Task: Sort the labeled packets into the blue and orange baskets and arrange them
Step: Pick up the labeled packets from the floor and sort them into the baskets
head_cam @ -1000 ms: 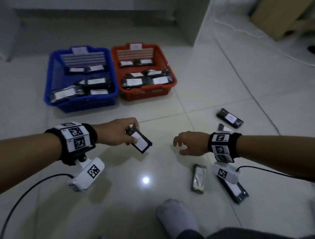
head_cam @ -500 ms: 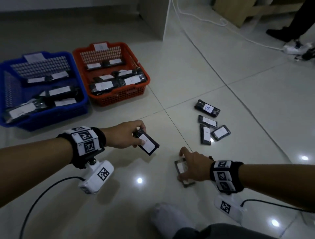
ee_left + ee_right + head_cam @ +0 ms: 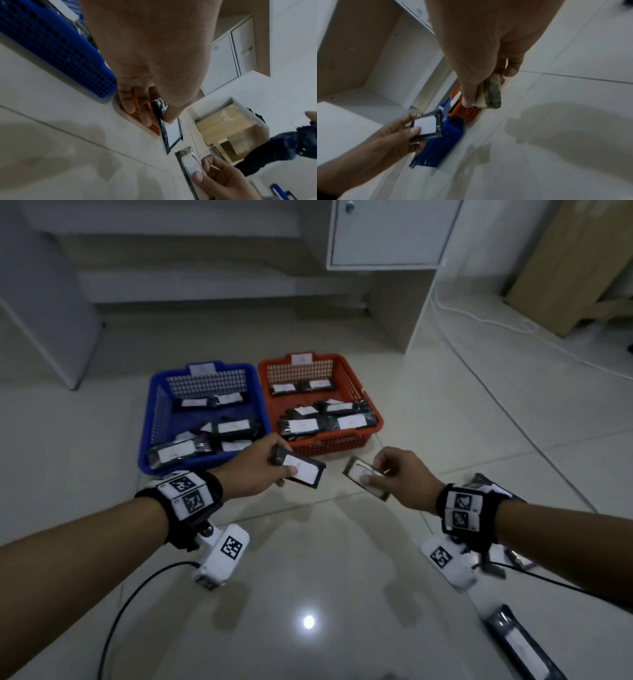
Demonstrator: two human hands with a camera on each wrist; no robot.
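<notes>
Left fingers: the left hand (image 3: 255, 470) pinches a flat dark plastic packet with a white label (image 3: 301, 470), thumb on the label face and the other fingers curled beneath its near end.
Right fingers: the right hand (image 3: 404, 479) pinches a second dark label-faced packet with a shiny clear rim (image 3: 364, 482), thumb pressed on the white label, fingers curled behind it.
Held packets: both are off the floor, tilted, label sides up, near each other but apart, in front of the two baskets.
Left wrist view: the thumb clamps the first packet's label edge; the other hand and its packet show lower right.
Blue basket: a blue plastic mesh basket (image 3: 156, 419) stands on the floor beyond the left hand and holds several dark labelled packets, one leaning at its near left.
Orange basket: an orange plastic mesh basket (image 3: 342, 441) stands just beside the blue one on its right, with more labelled packets lying in overlapping rows.
Loose packets: a long dark packet with a pale label (image 3: 522, 647) lies on the floor at lower right; others sit partly hidden behind the right wrist.
Floor: glossy pale floor tiles (image 3: 308, 559) carry everything.
Wrists: black straps with square-patterned markers and white camera units on cables.
</notes>
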